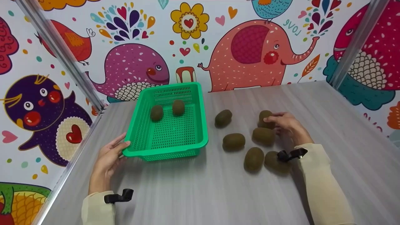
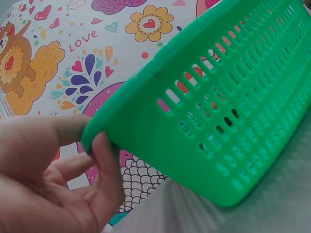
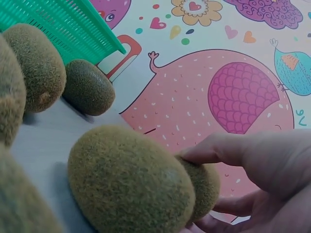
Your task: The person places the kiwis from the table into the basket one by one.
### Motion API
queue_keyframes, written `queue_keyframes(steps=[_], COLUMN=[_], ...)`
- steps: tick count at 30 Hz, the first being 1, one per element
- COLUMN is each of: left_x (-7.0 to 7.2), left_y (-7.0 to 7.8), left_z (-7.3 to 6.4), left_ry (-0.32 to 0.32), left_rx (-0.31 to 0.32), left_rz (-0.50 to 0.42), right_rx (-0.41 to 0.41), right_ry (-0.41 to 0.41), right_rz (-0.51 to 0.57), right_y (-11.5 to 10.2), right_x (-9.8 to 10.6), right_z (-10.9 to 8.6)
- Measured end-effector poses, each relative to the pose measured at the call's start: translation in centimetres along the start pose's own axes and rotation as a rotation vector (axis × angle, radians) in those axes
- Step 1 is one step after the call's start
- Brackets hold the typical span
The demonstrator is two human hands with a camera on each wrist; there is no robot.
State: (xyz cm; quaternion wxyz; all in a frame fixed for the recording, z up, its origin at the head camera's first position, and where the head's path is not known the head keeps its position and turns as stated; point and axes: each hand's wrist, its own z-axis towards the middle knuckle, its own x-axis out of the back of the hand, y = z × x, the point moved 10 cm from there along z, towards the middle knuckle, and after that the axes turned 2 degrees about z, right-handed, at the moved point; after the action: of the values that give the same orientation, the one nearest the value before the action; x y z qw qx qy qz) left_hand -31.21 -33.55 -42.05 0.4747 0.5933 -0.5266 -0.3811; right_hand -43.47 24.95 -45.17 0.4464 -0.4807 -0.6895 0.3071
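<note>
My left hand [image 1: 107,157] pinches the near left corner of the green plastic basket [image 1: 167,151], with the rim between thumb and fingers [image 2: 109,170] in the left wrist view. Two brown fuzzy kiwis [image 1: 178,107] lie in the back half of the basket. To the right, my right hand [image 1: 289,125] grips the farthest kiwi [image 1: 266,118] of a loose group, thumb and fingers on either side of it. Right in front of that one is another kiwi [image 1: 263,136], which partly covers it in the right wrist view.
More kiwis lie between basket and right hand: one near the back [image 1: 223,118], one in the middle [image 1: 233,142], two at the front [image 1: 254,160]. The grey wood-grain table [image 1: 200,193] ends at printed cartoon walls [image 1: 193,53] with metal corner posts [image 1: 62,56].
</note>
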Motion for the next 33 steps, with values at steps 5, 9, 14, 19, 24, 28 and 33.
queue_keyframes(steps=[5,9,14,19,24,28,33], left_x=[0.0,0.1,0.1,0.1,0.1,0.0,0.0], left_y=[-0.1,-0.1,-0.3,-0.2,0.1,0.1,0.0], left_z=[0.1,0.1,0.2,0.2,0.1,0.1,0.2], left_ry=[-0.005,-0.002,-0.002,-0.007,0.001,-0.005,-0.012], left_rx=[0.003,0.007,0.013,0.01,-0.015,-0.015,-0.006], left_rz=[0.004,0.005,0.014,0.009,0.014,0.006,-0.009], right_rx=[0.01,0.047,0.071,0.118,0.183,0.191,0.197], right_ry=[0.01,0.007,-0.009,-0.024,-0.042,-0.048,-0.07], right_rz=[0.073,0.084,0.136,0.165,0.19,0.204,0.211], right_y=[-0.5,-1.3,-2.1,-3.2,-4.5,-5.1,-5.8], right_x=[0.1,0.1,-0.1,-0.4,-0.9,-1.2,-1.8], right_z=[-0.2,-0.5,-1.0,-1.5,-2.0,-2.5,-3.2])
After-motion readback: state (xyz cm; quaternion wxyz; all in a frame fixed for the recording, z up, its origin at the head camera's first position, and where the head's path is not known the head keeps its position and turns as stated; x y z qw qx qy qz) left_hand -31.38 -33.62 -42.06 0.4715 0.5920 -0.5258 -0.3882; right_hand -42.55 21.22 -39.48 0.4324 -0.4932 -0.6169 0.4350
